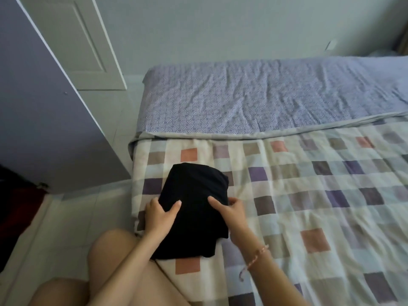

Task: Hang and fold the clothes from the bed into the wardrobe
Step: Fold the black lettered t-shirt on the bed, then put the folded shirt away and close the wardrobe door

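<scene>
While both forearms reached forward over the quilt (309, 195), the left hand (160, 214) gripped the left edge of the folded black garment (194, 193), thumb on top, fingers tucked beneath. The right hand (229, 209) gripped the right edge likewise, a beaded bracelet (257, 256) at its wrist. The garment lay on the quilt between the hands; the wardrobe door (44, 107) stood well left of the left hand.

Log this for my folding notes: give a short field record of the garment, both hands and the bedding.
garment: black garment, folded, lying on the checked quilt near the bed's corner
left hand: grips the garment's left edge, thumb on top
right hand: grips its right edge, thumb on top; bracelet on the wrist
bedding: checked quilt, purple patterned sheet beyond it
aside: purple door at left
</scene>
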